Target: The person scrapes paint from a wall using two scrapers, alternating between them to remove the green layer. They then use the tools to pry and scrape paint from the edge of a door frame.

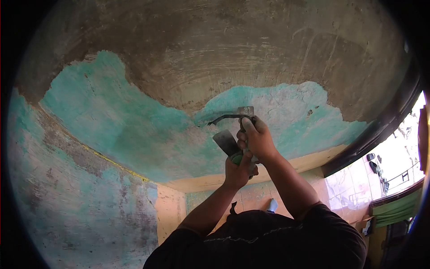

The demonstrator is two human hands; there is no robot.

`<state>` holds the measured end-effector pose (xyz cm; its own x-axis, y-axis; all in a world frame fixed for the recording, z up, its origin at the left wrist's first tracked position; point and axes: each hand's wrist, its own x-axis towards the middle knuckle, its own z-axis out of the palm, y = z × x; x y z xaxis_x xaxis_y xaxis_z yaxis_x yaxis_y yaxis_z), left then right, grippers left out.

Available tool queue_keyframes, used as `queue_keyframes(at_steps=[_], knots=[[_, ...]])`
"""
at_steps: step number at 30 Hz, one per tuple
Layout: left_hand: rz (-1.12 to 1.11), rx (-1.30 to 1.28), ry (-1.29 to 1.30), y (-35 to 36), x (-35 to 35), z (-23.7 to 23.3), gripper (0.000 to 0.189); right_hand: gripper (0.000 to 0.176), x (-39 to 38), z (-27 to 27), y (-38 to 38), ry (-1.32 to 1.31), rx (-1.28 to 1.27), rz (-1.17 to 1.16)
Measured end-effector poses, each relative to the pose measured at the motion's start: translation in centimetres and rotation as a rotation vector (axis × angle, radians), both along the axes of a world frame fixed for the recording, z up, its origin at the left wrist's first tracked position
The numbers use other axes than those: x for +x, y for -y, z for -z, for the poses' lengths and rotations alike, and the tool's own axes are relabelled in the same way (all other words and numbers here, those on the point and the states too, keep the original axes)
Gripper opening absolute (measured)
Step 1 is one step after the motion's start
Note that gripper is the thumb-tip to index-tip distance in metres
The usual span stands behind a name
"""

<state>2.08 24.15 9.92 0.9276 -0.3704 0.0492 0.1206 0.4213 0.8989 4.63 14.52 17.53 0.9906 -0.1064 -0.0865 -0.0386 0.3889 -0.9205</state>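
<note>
My left hand [236, 174] is closed round the green handle of a putty knife [226, 142], whose wide dark blade points up and to the left. Just above it, my right hand [258, 140] grips a tool with a short, squarish grey end [245, 110]; its kind cannot be made out. A thin, dark curved strip [225, 117] extends leftward from beside that end. Both hands are close together in front of a wall with turquoise paint [156, 134]. Higher up, bare grey-brown plaster [197, 58] shows scrape marks and a ragged paint edge.
On the left, a stained, patchy wall [89, 197] meets the painted one at a corner with a yellow line [112, 162]. A dark frame [376, 134] edges a bright opening at right, with footwear [372, 166] on the floor outside. Green cloth [396, 210] hangs lower right.
</note>
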Motion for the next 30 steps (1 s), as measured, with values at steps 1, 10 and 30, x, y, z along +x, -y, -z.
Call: queue_keyframes(at_steps=[1, 10, 30], knots=[[-0.003, 0.03, -0.024, 0.0, -0.6, 0.5, 0.031, 0.016, -0.4, 0.5, 0.1, -0.022, -0.009, 0.004], [0.055, 0.062, -0.051, 0.0, -0.5, 0.8, 0.029, 0.017, -0.1, 0.6, 0.4, -0.063, 0.008, -0.01], [-0.033, 0.076, -0.038, 0.3, -1.1, 0.7, 0.032, 0.014, -0.6, 1.4, 0.0, 0.006, -0.046, 0.044]])
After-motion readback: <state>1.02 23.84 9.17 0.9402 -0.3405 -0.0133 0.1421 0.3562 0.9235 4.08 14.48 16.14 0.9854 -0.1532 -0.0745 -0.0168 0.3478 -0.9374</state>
